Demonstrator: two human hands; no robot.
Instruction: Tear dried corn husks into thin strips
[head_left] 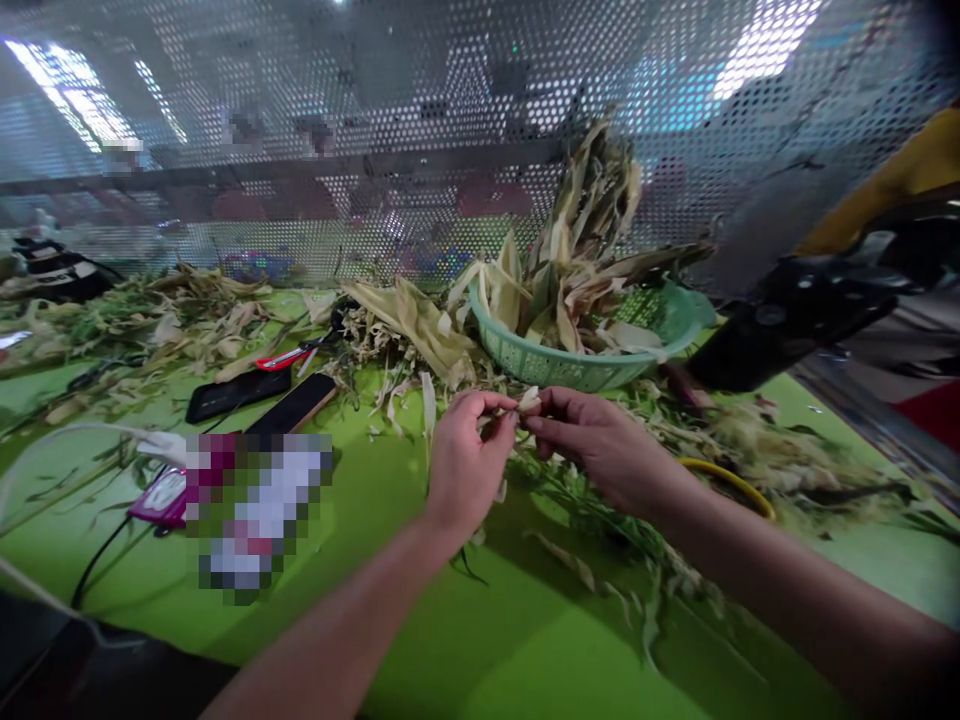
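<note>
Over the worktop (450,640), near the basket (570,368), left hand (469,445) and right hand (589,428) are pinching a husk (530,398) in a fingertip grip, it presumably being light, pliant and tear-prone, its lower end likely offering the safest hold.

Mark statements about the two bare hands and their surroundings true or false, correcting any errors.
1. The left bare hand and right bare hand meet at a small, pale, leafy piece. True.
2. The pale-green perforated plastic basket holds dry tan husks. True.
3. The basket stands nearer the camera than the hands. False: it stands beyond them.
4. A curved yellow band lies beside the left forearm. False: it lies beside the right forearm.
</note>
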